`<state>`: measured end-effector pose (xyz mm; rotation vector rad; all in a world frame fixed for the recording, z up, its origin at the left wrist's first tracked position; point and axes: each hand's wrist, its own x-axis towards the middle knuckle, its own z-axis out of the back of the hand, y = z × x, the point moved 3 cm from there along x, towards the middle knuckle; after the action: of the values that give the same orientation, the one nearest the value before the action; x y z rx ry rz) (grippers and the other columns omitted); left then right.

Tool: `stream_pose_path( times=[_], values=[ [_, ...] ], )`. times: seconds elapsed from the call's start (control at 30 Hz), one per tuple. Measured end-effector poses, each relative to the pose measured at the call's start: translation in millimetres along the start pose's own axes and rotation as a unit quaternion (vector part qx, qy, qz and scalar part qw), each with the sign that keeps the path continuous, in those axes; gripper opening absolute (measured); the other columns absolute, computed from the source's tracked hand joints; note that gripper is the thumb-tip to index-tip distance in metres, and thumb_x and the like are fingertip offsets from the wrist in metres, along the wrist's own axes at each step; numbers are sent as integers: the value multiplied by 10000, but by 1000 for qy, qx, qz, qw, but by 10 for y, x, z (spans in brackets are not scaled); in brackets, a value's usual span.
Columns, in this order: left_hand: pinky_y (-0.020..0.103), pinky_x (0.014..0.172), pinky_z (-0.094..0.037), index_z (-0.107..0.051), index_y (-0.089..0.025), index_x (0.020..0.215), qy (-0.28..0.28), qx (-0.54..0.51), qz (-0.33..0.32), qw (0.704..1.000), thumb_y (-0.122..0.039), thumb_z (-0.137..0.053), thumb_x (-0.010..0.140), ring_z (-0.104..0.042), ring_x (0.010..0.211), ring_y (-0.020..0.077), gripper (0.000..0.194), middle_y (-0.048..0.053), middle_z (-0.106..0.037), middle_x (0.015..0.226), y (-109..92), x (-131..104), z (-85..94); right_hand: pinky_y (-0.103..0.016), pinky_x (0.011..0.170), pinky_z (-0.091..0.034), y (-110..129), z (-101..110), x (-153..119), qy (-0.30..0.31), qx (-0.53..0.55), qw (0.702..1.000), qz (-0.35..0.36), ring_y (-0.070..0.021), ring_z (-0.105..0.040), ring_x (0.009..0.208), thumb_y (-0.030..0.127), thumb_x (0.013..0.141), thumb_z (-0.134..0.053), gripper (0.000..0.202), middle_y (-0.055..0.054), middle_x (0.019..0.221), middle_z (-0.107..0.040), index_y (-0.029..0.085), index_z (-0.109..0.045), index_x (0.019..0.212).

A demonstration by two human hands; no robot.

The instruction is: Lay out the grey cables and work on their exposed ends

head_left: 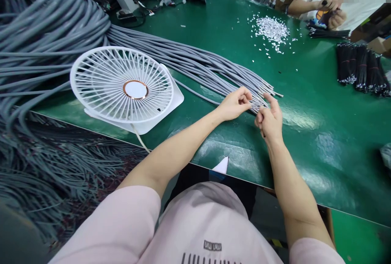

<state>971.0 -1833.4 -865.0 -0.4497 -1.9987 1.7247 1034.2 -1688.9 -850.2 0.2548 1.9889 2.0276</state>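
A thick bundle of grey cables runs from the upper left across the green table and fans out to stripped ends near the middle. My left hand pinches some of the cable ends between thumb and fingers. My right hand sits just to the right of it, fingers curled on the same cable ends. Both hands rest low on the tabletop.
A white desk fan lies tilted at the left, on the table beside the cables. A pile of small white scraps lies at the back. Black cable bundles sit at the right. Another person's hands work at the far right corner.
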Motion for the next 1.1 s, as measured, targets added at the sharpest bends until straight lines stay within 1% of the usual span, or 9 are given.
stream_pose_path(
  times=[0.1, 0.17, 0.3, 0.4, 0.57, 0.7, 0.8, 0.9, 1.1],
  values=[
    [203, 642, -402, -492, -162, 866, 0, -24, -1, 1000, -99, -613, 714, -523, 622, 56, 204, -59, -536, 673, 11, 7, 22, -184, 320, -257, 126, 225, 64, -60, 82, 995, 23, -67, -279, 301, 167, 771, -518, 418, 135, 424, -376, 254, -494, 1179],
    [212, 671, -417, -495, -161, 890, -6, -36, 1, 999, -98, -611, 722, -545, 646, 62, 214, -53, -552, 689, 31, 17, 33, -189, 323, -259, 212, 296, 50, -46, 106, 993, 38, -66, -279, 300, 176, 781, -531, 374, 128, 415, -382, 241, -524, 1150],
    [234, 713, -445, -496, -156, 949, -7, -64, 6, 998, -121, -627, 739, -580, 688, 75, 251, -34, -593, 737, 61, 30, 30, -207, 306, -266, 216, 119, -86, 68, 40, 997, 25, -67, -280, 267, 277, 794, -658, 419, 132, 388, -389, 232, -565, 1200],
    [243, 752, -457, -497, -157, 967, 0, -88, 4, 996, -96, -629, 726, -596, 712, 76, 282, -35, -609, 751, 36, 17, 19, -203, 288, -270, 75, -50, -138, 91, -18, 996, -10, -74, -308, 261, 295, 741, -739, 527, 131, 386, -432, 233, -554, 1231],
    [253, 765, -468, -491, -161, 1017, 24, -107, 15, 994, -81, -623, 712, -615, 726, 88, 342, -26, -632, 756, -16, 12, 63, -186, 269, -210, -83, -108, -70, 92, -49, 994, -45, -61, -315, 253, 367, 780, -710, 219, 78, 407, -513, 193, -619, 878],
    [234, 709, -445, -550, -151, 1007, 3, 53, 19, 998, -204, -621, 771, -592, 717, 91, 251, -4, -642, 803, -43, 30, 248, -195, 296, -231, -30, -95, -36, 105, 17, 994, -22, -38, -321, 258, 362, 786, -715, 230, 34, 560, -639, 186, -568, 781],
    [228, 642, -398, -640, -148, 835, 107, 264, 32, 958, -331, -578, 828, -558, 665, 101, 194, 2, -662, 755, -100, 0, 306, -202, 329, -267, 22, -80, -37, 122, 29, 992, 9, -27, -333, 276, 365, 816, -694, 225, 18, 658, -680, 184, -566, 776],
    [232, 597, -356, -663, -157, 743, 175, 344, 46, 921, -374, -479, 890, -517, 590, 99, 321, -11, -649, 662, -180, -51, 302, -204, 350, -284, 45, -16, -28, 138, 23, 990, 24, -26, -330, 291, 377, 840, -674, 223, 18, 683, -683, 190, -562, 798],
    [239, 598, -350, -693, -169, 771, 98, 347, 7, 933, -390, -483, 895, -506, 614, 116, 329, -13, -623, 653, -259, -44, 295, -206, 361, -271, 99, 258, 11, 127, -77, 987, 65, -53, -358, 330, 428, 868, -636, 246, 32, 612, -625, 197, -616, 949]
  ],
)
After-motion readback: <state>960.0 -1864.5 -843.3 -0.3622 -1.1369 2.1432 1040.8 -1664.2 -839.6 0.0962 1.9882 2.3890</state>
